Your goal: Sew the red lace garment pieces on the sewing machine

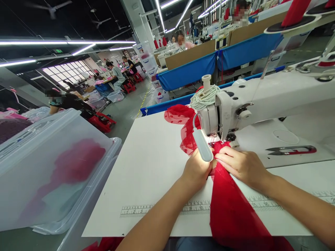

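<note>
Red sheer fabric [232, 212] runs from my lap over the table's front edge and up under the needle area of a white sewing machine [277, 104]. More of it lies bunched behind the machine's head. My left hand [197, 169] is closed at the cloth just left of the needle, its fingertips partly hidden by a small grey lamp [202, 144]. On the right side of the fabric, my right hand [242, 165] presses and pinches it, fingers pointing at the presser foot. The needle itself is hard to make out.
Thread snips [291, 150] lie on the machine bed at right. A printed ruler [193, 209] crosses the white table [125, 167] near its front edge. Left of the table stands a translucent plastic bin [52, 167] with red cloth inside. Other people sit at machines farther back.
</note>
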Available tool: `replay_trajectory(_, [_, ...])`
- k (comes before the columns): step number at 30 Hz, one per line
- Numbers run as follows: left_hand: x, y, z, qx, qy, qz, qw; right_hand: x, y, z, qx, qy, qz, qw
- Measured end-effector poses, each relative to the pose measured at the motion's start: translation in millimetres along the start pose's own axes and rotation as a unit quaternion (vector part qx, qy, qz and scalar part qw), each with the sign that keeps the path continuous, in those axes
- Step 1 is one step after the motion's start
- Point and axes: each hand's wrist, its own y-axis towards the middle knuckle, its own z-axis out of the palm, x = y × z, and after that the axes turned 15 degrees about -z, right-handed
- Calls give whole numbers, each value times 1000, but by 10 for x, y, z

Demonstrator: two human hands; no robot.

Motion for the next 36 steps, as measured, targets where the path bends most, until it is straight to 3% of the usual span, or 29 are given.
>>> replay_trajectory(3, [19,3,38,-10,7,-4,1000,7,3,-10,-8,5,-18,1000])
replay_trajectory(8, [78,-51,87,17,52,17,998,-15,-30,1,-28,-5,8,1000])
replay_trajectory(15, [-58,-183,-115,73,85,18,994,-60,-53,-34,-36,3,9,999])
replay_trajectory(23, [-40,-274,-128,44,144,34,988,-83,15,-110,-54,10,-5,998])
replay_trajectory(36, [-82,-283,-105,55,128,22,990,-98,-20,-74,-49,-7,-17,999])
